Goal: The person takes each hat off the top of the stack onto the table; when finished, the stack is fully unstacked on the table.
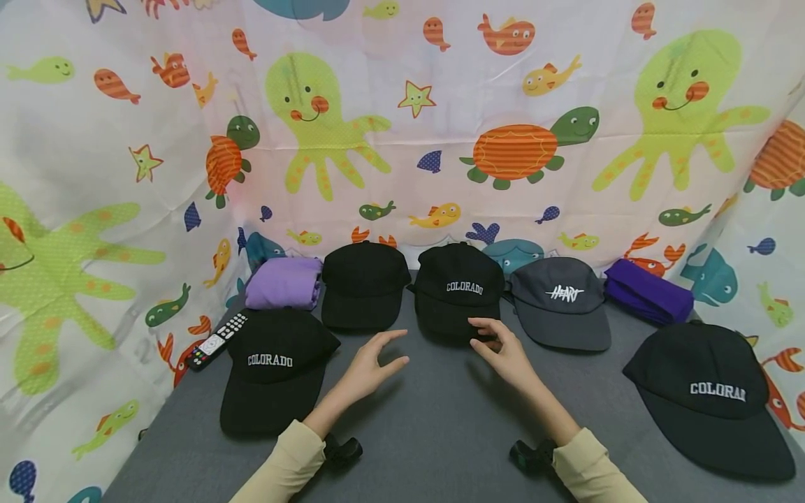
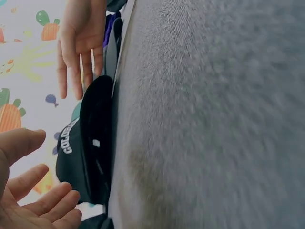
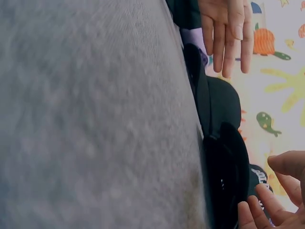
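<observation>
The left hand [image 1: 367,370] hovers over the grey table, fingers extended and thumb apart, holding nothing. Across from it the right hand [image 1: 508,355] is also raised and empty, its fingers slightly bent, just in front of a black COLORADO cap [image 1: 458,286]. In the left wrist view that cap [image 2: 71,157] stands beyond the left hand's fingers [image 2: 52,202]. A plain black cap [image 1: 365,286] is left of it, a grey HEART cap [image 1: 560,304] right of it. Neither hand appears to touch a cap.
Another COLORADO cap [image 1: 277,370] lies at the left, with a remote [image 1: 216,342] beside it and a lilac cloth bundle [image 1: 284,283] behind. At the right are a folded purple cloth [image 1: 649,291] and a black cap [image 1: 707,398]. A sea-animal curtain [image 1: 402,154] hangs behind the table [image 1: 434,433].
</observation>
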A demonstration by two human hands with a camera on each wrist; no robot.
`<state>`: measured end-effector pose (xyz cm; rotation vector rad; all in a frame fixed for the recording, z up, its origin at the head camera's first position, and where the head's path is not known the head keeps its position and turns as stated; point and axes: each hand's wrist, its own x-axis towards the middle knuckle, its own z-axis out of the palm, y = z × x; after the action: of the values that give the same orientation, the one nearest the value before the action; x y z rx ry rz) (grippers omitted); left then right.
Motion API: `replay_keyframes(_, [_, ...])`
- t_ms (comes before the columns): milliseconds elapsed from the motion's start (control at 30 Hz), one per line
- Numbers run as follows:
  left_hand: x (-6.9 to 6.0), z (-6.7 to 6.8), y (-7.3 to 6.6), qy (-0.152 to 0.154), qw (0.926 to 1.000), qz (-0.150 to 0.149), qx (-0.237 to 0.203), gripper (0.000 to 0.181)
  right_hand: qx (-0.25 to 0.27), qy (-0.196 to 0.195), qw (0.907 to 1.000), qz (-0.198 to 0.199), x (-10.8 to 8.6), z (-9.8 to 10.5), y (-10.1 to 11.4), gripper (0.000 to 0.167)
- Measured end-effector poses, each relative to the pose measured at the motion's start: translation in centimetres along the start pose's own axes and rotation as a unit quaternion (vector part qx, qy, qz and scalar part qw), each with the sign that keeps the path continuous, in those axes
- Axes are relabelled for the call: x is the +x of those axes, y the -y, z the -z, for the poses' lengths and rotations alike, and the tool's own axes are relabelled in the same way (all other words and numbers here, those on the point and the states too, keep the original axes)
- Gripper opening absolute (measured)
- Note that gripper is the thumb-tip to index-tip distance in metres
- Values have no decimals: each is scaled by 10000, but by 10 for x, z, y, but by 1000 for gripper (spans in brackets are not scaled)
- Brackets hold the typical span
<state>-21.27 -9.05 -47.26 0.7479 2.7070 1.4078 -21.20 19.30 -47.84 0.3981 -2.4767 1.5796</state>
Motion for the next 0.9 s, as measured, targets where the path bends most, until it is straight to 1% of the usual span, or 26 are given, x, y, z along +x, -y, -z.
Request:
replay_keyframes(100, [8,-7,-1,50,9999,115,-44,52,-50,-93,9999,-112,1,3,-6,38])
replay_keyframes(267, [21,-16,-1,100,9996,173,-189,52,-306,-146,9985,-426,5,8,-17,40])
replay_keyframes(433, [36,-25,2,60,9993,234,-297,51,-340,-153,9974,-623,10,14,-26,42])
replay_keyframes(533, [45,-29,4,-47,9993,202,-298,50,-376,-121,9965,-739,12,17,-30,45])
replay_keyframes(700, [57,-34,6,-214,9990,295,-255,49,-500,-1,9939,-986,18,22,-35,50])
replay_keyframes(800, [63,-37,8,-191,9991,327,-212,50,-479,27,9928,-1096,23,23,-37,54])
replay_keyframes(900, [70,-39,11,-162,9996,219,-112,52,-313,19,9912,-1287,28,25,-39,59])
